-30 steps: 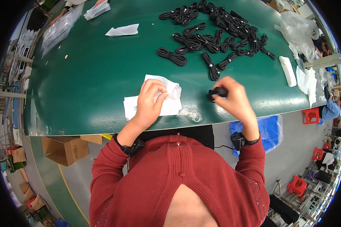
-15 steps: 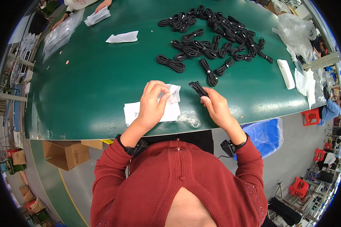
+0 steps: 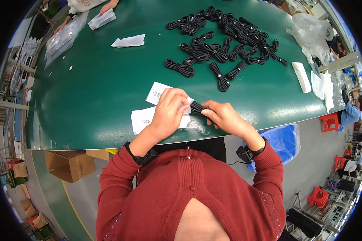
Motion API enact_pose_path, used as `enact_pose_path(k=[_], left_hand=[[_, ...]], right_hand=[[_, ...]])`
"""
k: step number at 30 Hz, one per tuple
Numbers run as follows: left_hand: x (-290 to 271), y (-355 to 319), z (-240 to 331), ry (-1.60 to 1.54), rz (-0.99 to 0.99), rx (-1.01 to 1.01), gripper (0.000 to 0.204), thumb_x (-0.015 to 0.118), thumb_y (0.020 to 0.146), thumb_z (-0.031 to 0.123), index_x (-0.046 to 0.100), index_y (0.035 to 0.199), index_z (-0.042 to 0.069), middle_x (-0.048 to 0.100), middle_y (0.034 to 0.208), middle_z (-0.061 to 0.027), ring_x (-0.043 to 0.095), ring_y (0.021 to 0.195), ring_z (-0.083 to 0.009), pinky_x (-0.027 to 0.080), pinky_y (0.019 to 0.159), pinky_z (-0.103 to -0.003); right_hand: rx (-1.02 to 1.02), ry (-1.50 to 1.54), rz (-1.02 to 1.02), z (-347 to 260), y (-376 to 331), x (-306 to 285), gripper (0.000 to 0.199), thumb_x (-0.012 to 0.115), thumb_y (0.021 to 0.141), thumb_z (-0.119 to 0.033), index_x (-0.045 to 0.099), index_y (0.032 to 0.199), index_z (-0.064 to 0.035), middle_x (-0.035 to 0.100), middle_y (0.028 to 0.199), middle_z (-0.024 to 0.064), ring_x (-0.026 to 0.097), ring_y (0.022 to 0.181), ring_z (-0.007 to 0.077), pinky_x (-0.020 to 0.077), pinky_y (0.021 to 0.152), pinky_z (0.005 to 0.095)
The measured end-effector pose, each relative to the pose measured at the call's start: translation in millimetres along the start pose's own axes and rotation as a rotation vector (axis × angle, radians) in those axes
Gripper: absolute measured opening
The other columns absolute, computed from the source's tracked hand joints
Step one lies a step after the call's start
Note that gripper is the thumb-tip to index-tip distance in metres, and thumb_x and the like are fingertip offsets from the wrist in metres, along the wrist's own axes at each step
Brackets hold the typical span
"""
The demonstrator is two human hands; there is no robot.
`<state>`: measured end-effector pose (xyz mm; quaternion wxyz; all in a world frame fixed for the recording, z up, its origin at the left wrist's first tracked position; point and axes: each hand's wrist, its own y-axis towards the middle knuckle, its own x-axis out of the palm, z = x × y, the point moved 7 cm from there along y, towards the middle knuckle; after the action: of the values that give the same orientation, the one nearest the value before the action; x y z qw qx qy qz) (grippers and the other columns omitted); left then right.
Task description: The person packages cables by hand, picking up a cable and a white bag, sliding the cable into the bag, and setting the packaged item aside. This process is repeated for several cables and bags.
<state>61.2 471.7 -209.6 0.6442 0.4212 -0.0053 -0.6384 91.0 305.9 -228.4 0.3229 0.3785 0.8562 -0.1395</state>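
Note:
My left hand (image 3: pixel 169 112) holds a small white bag (image 3: pixel 157 93) by its mouth, above more white bags (image 3: pixel 142 119) lying flat on the green table (image 3: pixel 92 80). My right hand (image 3: pixel 223 115) grips a black coiled cable bundle (image 3: pixel 197 107) and has its end at the bag's mouth, right against my left fingers. Both hands are close together near the table's front edge.
Several black coiled cable bundles (image 3: pixel 225 44) lie in a heap at the back right. White packets (image 3: pixel 301 77) and clear plastic bags (image 3: pixel 309 30) sit at the right edge. Another person's hand (image 3: pixel 108 6) holds white bags at the far left. A cardboard box (image 3: pixel 70 165) stands on the floor.
My right hand carried a cable bundle leftward from the table to the bag in my left hand. My left hand lifted the bag's mouth toward it.

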Motion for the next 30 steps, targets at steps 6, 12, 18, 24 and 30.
enact_pose_path(k=[6, 12, 18, 24, 30], left_hand=[[-4.4, 1.3, 5.0, 0.039, -0.013, 0.084, 0.013, 0.066, 0.078, -0.005, 0.058, 0.085, 0.002, 0.057, 0.096, -0.0118, 0.056, 0.089, -0.0311, 0.046, 0.078, -0.039], [-9.4, -5.3, -18.3, 0.001, 0.052, -0.094, 0.013, 0.066, 0.08, -0.005, 0.058, 0.088, 0.001, 0.057, 0.094, -0.0122, 0.058, 0.084, -0.0283, 0.049, 0.074, -0.035], [-1.4, -5.4, -19.8, -0.051, 0.028, -0.153, 0.012, 0.066, 0.082, -0.005, 0.058, 0.09, 0.0, 0.057, 0.094, -0.0117, 0.058, 0.081, -0.0239, 0.05, 0.071, -0.032], [1.6, -6.7, -20.4, -0.11, 0.055, -0.214, 0.012, 0.066, 0.082, -0.003, 0.057, 0.089, 0.0, 0.058, 0.092, -0.0133, 0.059, 0.078, -0.0294, 0.05, 0.068, -0.037], [0.8, -6.6, -25.2, -0.088, 0.077, -0.218, 0.013, 0.066, 0.082, -0.005, 0.056, 0.089, 0.0, 0.057, 0.091, -0.0106, 0.058, 0.076, -0.0219, 0.049, 0.069, -0.031]], right_hand=[[0.24, 0.728, -0.122, 14.1, -5.8, 22.0, 0.022, 0.056, 0.098, -0.01, 0.051, 0.116, 0.0017, 0.064, 0.085, 0.0041, 0.053, 0.063, 0.0062, 0.0435, 0.057, 0.0216], [0.258, 0.58, 0.14, 20.4, -6.6, 8.8, 0.029, 0.064, 0.093, -0.009, 0.051, 0.116, 0.0017, 0.063, 0.086, 0.0035, 0.054, 0.068, 0.0064, 0.0442, 0.061, 0.0212], [0.193, 0.577, 0.443, 22.1, 8.9, 8.3, 0.041, 0.075, 0.084, -0.008, 0.05, 0.115, 0.0024, 0.062, 0.085, 0.0017, 0.056, 0.073, 0.0055, 0.0459, 0.067, 0.0215], [0.221, 0.49, 0.449, 37.6, 29.6, 29.7, 0.042, 0.076, 0.083, -0.008, 0.05, 0.113, 0.0024, 0.062, 0.085, 0.0017, 0.057, 0.076, 0.006, 0.0462, 0.068, 0.0213], [0.304, 0.677, 0.493, 40.0, 18.7, 23.9, 0.04, 0.073, 0.083, -0.005, 0.048, 0.113, 0.0023, 0.061, 0.085, 0.0024, 0.056, 0.073, 0.0062, 0.0446, 0.063, 0.0207]])
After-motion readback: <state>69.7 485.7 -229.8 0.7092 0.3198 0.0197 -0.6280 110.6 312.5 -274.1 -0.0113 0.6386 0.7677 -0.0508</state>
